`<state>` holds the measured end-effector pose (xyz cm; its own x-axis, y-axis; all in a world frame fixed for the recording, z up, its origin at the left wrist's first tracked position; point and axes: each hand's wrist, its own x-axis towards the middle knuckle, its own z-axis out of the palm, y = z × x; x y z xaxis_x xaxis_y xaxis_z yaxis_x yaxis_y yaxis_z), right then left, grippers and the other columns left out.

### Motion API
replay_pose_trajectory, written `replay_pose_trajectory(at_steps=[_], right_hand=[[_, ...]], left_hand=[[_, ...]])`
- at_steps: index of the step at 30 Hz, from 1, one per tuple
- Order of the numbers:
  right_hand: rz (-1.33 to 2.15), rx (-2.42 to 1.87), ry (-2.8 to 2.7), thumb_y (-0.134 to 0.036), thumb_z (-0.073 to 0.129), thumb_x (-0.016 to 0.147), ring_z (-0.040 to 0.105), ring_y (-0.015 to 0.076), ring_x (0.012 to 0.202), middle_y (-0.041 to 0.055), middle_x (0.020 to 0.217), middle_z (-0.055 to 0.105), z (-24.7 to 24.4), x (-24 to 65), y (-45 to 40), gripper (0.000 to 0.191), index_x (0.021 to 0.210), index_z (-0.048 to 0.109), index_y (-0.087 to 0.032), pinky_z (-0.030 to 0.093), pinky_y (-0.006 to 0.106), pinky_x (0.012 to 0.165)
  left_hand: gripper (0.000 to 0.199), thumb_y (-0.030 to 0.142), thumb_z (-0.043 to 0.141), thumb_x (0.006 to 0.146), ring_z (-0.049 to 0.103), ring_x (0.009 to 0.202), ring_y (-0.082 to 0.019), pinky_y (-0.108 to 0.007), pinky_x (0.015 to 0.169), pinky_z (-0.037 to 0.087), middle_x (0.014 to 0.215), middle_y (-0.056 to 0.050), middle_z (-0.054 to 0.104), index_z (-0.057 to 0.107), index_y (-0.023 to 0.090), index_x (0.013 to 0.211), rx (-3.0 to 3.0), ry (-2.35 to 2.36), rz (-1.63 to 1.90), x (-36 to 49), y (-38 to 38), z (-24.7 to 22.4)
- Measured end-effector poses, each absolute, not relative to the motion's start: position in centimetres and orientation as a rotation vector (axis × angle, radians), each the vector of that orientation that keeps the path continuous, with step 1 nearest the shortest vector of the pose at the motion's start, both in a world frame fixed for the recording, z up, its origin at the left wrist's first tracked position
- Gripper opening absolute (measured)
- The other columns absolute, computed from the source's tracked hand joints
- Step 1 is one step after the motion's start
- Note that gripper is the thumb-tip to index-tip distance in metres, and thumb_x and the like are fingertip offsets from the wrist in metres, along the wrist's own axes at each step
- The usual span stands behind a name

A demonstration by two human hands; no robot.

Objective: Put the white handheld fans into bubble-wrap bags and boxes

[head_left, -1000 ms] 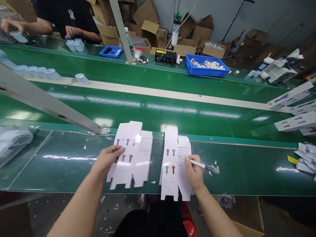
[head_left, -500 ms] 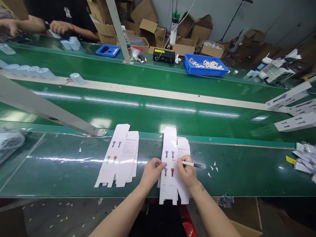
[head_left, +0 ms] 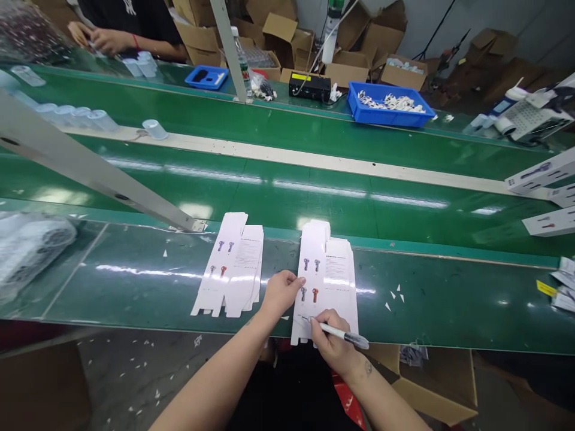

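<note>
My right hand point(head_left: 335, 346) holds a white-barrelled pen point(head_left: 342, 333), the grip closed around it near the writing end. The pen slants, its writing end at the lower part of the right stack of flat cartons point(head_left: 335, 281), below the printed pictures. My left hand point(head_left: 279, 294) is at the left edge of that same stack, fingertips touching it. Its grip is narrow, thumb and forefinger close together; I cannot tell whether the carton edge is pinched between them.

The right stack lies flat on the green worktop point(head_left: 449, 305), in front of me. The left stack of flat cartons point(head_left: 230, 263) lies apart from it, beyond my left hand. Both show four small printed pictures, with text panels to their right.

Small white paper scraps point(head_left: 393, 295) lie on the worktop right of the right stack. A clear plastic bag point(head_left: 33, 254) sits at the far left. Across the green surface, a blue tray point(head_left: 389, 108) holds white parts, and a lone translucent cup point(head_left: 155, 129) rests on the pale rail point(head_left: 269, 154). Another person's hands point(head_left: 105, 42) are at upper left.
</note>
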<state>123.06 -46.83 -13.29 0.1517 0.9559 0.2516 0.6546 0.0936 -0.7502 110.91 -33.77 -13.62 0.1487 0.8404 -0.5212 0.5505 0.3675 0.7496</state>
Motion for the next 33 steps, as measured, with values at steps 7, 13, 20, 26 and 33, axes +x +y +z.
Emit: replay_pose_trajectory(at_steps=[7,13,20,26,33], right_hand=[[0.607,-1.605,-1.389,-0.028,0.051,0.09,0.049,0.0117,0.047,-0.0041,0.057,0.05,-12.9,123.2,-47.1,0.017,0.073,0.05,-0.023,0.04,0.024,0.046],[0.535,-1.624,-0.964,-0.034,0.05,0.092,0.047,0.0128,0.054,-0.0044,0.062,0.047,-12.2,126.2,-44.9,0.015,0.082,0.048,-0.023,0.042,0.026,0.051],[0.501,-1.667,-1.151,-0.035,0.053,0.09,0.054,0.0149,0.06,-0.0027,0.065,0.054,-14.1,127.2,-41.0,0.015,0.083,0.052,-0.022,0.046,0.029,0.058],[0.545,-1.719,-1.237,-0.036,0.053,0.091,0.061,0.017,0.068,0.0015,0.075,0.063,-14.6,126.7,-40.6,0.016,0.086,0.057,-0.021,0.049,0.03,0.063],[0.429,-1.65,-1.179,-0.031,0.053,0.09,0.057,0.0151,0.059,-0.0019,0.065,0.058,-13.4,126.9,-41.7,0.011,0.084,0.053,-0.022,0.047,0.028,0.057]], left_hand=[[0.033,0.041,0.074,0.062,0.048,0.047,-0.011,-0.022,0.046,0.038,0.051,0.004,0.051,0.049,0.019,0.06,0.959,1.304,0.401,110.6,-33.5,-13.4],[0.043,0.047,0.078,0.047,0.053,0.054,-0.014,-0.025,0.053,0.043,0.061,0.001,0.06,0.06,0.018,0.073,0.923,1.403,0.557,101.9,-28.8,-11.3],[0.031,0.047,0.06,0.069,0.059,0.09,-0.032,-0.037,0.073,0.046,0.089,-0.012,0.068,0.064,0.019,0.08,1.574,1.993,0.519,98.2,-27.0,-10.3],[0.035,0.053,0.065,0.067,0.055,0.059,-0.017,-0.026,0.054,0.042,0.067,-0.001,0.061,0.06,0.019,0.076,1.119,1.346,0.324,108.7,-33.8,-13.4],[0.033,0.049,0.068,0.067,0.046,0.051,-0.011,-0.022,0.049,0.034,0.058,0.004,0.051,0.053,0.02,0.068,1.02,1.35,0.448,110.3,-35.3,-14.5]])
